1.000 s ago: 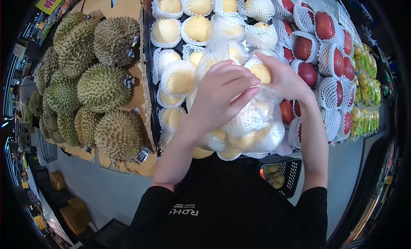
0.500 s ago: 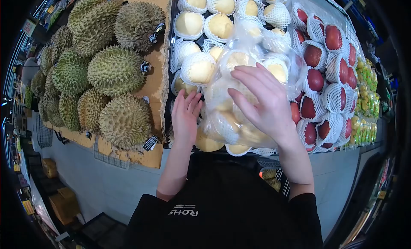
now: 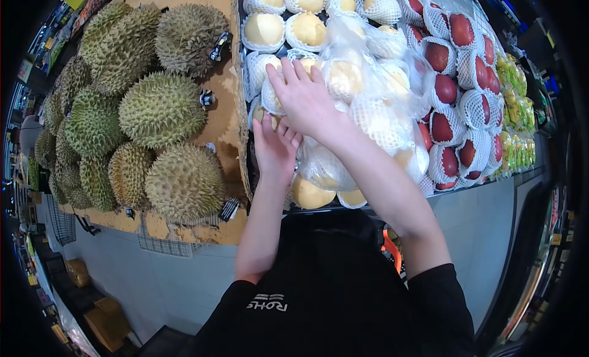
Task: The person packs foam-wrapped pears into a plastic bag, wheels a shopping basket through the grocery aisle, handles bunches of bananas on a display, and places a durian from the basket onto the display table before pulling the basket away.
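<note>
My right hand [image 3: 307, 105] reaches across to the left. Its fingers are stretched out and lie over a pale yellow, pear-like fruit in a white foam net [image 3: 270, 98]. Just below it, my left hand [image 3: 276, 149] is palm up with fingers apart. Its fingertips are beside a bare yellow fruit [image 3: 262, 114], perhaps touching it. A clear plastic bag [image 3: 374, 133] holding several foam-netted fruits lies on the display to the right of my hands, under my right forearm.
Several durians [image 3: 162, 108] sit on cardboard [image 3: 230, 102] to the left. Red fruits in foam nets [image 3: 446, 89] fill the right side, with bagged green-yellow fruit [image 3: 515, 111] beyond. A bare yellow fruit [image 3: 313, 192] lies at the front edge. A wire basket [image 3: 162, 243] hangs below the cardboard.
My right hand has moved left from above the plastic bag to the netted fruit near my left hand. The bag stays on the display. The view has shifted slightly.
</note>
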Demonstrator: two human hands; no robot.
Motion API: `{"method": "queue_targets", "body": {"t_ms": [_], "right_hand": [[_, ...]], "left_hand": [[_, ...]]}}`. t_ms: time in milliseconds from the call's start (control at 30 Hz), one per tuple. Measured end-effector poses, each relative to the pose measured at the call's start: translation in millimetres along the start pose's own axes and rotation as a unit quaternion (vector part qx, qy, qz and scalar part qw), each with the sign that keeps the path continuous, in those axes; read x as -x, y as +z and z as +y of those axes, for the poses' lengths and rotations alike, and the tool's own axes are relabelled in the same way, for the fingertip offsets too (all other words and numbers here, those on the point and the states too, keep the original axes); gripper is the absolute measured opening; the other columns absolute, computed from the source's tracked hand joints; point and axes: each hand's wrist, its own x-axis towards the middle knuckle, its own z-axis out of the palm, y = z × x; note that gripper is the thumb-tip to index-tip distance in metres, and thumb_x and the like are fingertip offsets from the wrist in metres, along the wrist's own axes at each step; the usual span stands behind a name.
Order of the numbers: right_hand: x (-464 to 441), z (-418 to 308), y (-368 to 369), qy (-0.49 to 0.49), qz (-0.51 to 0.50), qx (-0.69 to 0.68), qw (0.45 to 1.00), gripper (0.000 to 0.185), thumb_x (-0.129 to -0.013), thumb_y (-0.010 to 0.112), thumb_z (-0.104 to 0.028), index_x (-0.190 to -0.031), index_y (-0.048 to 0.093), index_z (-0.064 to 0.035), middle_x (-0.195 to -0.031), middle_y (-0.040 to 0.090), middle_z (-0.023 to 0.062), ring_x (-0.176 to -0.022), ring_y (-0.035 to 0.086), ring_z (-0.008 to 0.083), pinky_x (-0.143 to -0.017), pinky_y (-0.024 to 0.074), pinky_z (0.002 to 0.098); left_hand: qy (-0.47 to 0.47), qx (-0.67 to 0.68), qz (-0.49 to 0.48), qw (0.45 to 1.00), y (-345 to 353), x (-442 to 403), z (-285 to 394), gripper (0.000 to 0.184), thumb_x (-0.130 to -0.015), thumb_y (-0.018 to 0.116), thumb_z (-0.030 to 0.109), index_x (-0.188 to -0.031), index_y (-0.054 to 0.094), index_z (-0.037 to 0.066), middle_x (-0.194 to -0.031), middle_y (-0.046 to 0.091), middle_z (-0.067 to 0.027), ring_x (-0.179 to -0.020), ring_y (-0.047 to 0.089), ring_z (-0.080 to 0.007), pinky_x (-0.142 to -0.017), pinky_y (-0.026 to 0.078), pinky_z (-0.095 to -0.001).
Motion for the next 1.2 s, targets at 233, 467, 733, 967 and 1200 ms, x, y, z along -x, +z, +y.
{"method": "queue_targets", "body": {"t_ms": [233,467,733,967,1200], "right_hand": [[-13.4,-0.4,-7.5,0.012,-0.085,-0.063,0.994,0.088,-0.058,0.083,-0.014,-0.136,0.044,-0.0051,-0.123,0.053,0.0173,-0.111,0.054,0.0325,-0.096,0.0461,0.0463],[-3.9,-0.9,-34.8,-0.029,0.002,-0.142,0.989,0.077,-0.059,0.080,-0.012,-0.130,0.051,-0.0065,-0.129,0.051,0.0179,-0.117,0.052,0.0361,-0.096,0.0475,0.0431],[44.7,-19.4,-92.5,0.042,0.071,-0.364,0.928,0.077,-0.061,0.080,-0.017,-0.131,0.051,-0.0025,-0.127,0.053,0.0201,-0.120,0.051,0.0381,-0.099,0.0449,0.0429],[91.4,-24.0,-91.1,0.114,0.042,-0.507,0.853,0.091,-0.059,0.090,-0.013,-0.139,0.047,-0.0003,-0.133,0.053,0.0142,-0.125,0.052,0.0237,-0.106,0.0410,0.0359],[120.3,-32.0,-89.6,0.215,0.036,-0.628,0.747,0.086,-0.069,0.088,-0.022,-0.139,0.045,0.0029,-0.131,0.055,0.0177,-0.121,0.055,0.0242,-0.101,0.0456,0.0364]], "left_hand": [[-0.009,0.020,-0.028,0.999,2.7,-7.6,2.3,0.067,-0.101,0.035,0.057,-0.153,0.018,0.018,-0.127,0.046,-0.0085,-0.112,0.050,-0.0210,-0.098,0.040,-0.0366],[0.060,-0.089,-0.004,0.994,26.9,21.0,9.4,0.071,-0.103,0.039,0.046,-0.156,0.005,0.011,-0.148,0.035,-0.0146,-0.133,0.041,-0.0274,-0.112,0.033,-0.0428],[0.246,-0.203,-0.072,0.945,41.4,52.7,22.2,0.060,-0.100,0.044,0.019,-0.151,0.019,0.000,-0.146,0.038,-0.0159,-0.135,0.042,-0.0275,-0.110,0.038,-0.0402],[0.222,-0.283,-0.125,0.924,28.1,72.9,28.2,0.058,-0.100,0.047,0.023,-0.148,0.027,-0.004,-0.143,0.041,-0.0183,-0.131,0.044,-0.0237,-0.109,0.037,-0.0370],[0.217,-0.400,-0.130,0.881,37.0,96.2,35.6,0.059,-0.107,0.034,0.037,-0.144,0.034,-0.008,-0.139,0.047,-0.0197,-0.125,0.050,-0.0238,-0.105,0.040,-0.0351]]}}
